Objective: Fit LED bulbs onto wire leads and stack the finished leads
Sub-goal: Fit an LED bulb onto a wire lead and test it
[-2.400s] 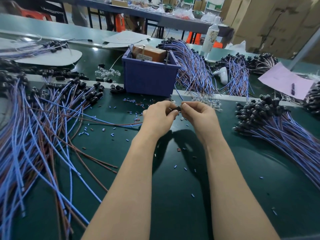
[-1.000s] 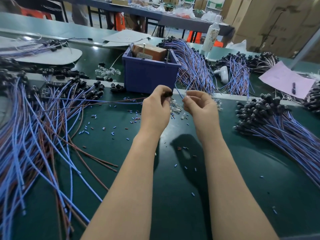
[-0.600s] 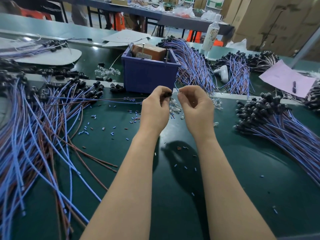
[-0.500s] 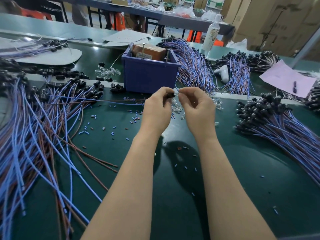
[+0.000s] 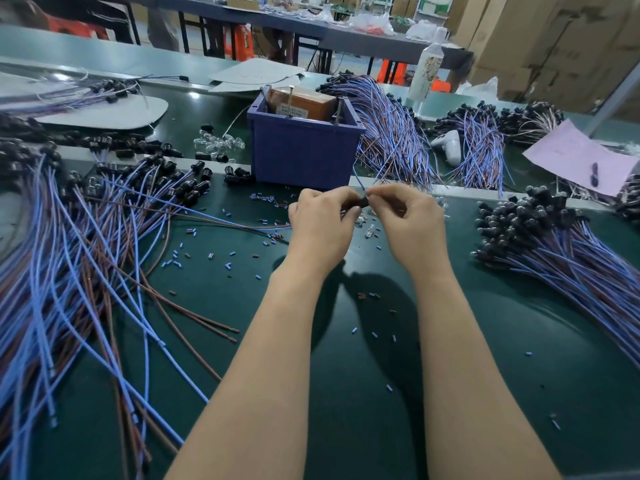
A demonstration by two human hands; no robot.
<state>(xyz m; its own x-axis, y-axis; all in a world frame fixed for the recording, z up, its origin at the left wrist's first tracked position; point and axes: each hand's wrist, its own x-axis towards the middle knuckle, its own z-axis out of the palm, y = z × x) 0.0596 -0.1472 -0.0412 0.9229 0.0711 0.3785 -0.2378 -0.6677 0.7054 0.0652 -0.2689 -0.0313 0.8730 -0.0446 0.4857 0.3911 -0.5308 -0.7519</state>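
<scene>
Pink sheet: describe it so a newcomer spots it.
On the green table, look far right, past the pale strip. The pink sheet lies among wire bundles. Alone there it is flat and pink, with a dark pen on it.

Left hand (image 5: pixel 322 221), right hand (image 5: pixel 412 221) on socket (image 5: pixel 363 202)

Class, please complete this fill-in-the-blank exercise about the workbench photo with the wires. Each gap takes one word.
1. A total of ____ hands, the left hand and the right hand, pinch the small black cap.
2. The loose spread of blue and brown wire leads lies to the person's ____.
3. The brown cardboard box sits ____ the square blue plastic bin.
4. The flat table surface is dark ____.

Missing words: two; left; inside; green.
</scene>
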